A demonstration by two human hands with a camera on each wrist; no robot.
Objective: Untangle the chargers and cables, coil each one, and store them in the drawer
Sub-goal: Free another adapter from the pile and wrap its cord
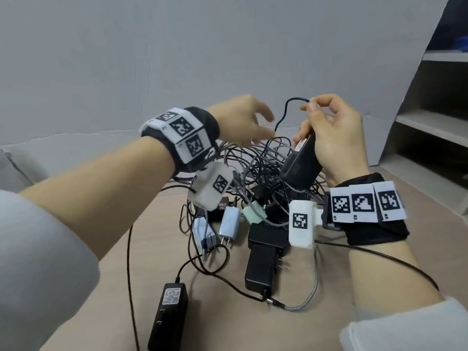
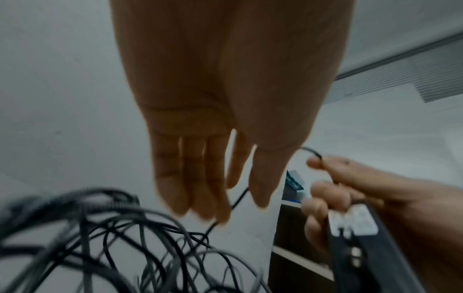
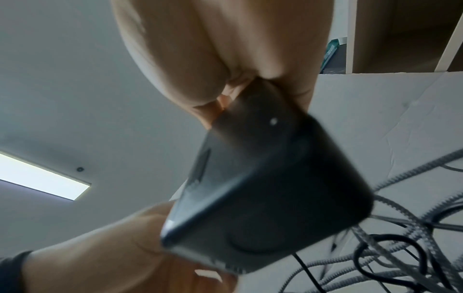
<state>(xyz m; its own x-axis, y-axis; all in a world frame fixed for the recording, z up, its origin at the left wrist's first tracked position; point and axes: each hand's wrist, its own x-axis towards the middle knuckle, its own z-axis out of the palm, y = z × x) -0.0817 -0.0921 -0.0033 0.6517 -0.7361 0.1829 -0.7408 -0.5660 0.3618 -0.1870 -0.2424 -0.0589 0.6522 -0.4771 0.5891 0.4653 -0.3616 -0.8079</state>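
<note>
Right hand [image 1: 331, 138] grips black charger [image 1: 300, 164], lifted over cable pile [image 1: 255, 168] mid table [image 1: 152, 249], and pinches its thin cord [image 1: 283, 115]. Left hand [image 1: 243, 122] spread, holds nothing. Charger hard, likely heavy; cord soft, floppy. Hold cord near brick.

Both forearms emerge from light grey sleeves [image 1: 38, 239]. Each wrist carries a black fabric wristband [image 1: 374, 231] faced with white square-code marker tiles [image 1: 364, 203] and a white camera housing [image 1: 302, 221] bearing one marker.
</note>
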